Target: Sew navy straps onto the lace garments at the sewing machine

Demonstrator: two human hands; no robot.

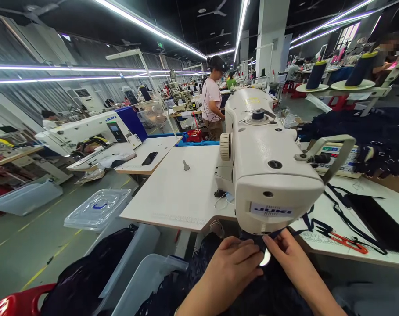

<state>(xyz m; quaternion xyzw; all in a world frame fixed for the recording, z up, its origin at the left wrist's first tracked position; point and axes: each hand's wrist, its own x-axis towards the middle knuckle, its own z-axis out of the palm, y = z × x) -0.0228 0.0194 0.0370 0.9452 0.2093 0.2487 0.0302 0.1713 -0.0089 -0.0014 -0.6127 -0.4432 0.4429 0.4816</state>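
Note:
A white JUKI sewing machine point(261, 149) stands right in front of me, its head end facing me. Below that end, my left hand point(230, 267) has its fingers curled over dark navy fabric point(268, 292). Close beside it, my right hand point(293, 254) pinches the navy fabric with thumb and fingers, next to a dark strap that runs off to the right. A bright light spot shows between the hands. The needle area is hidden by the machine head, and the exact piece between the fingertips is hard to make out.
On the right lie orange-handled thread snips point(349, 242), dark straps and a black tablet-like slab point(380, 221). Thread cones point(318, 74) stand behind. To the left are a clear lidded box point(98, 208), bins of dark garments, a phone point(149, 158) and another JUKI machine point(87, 136). A person point(212, 94) stands ahead.

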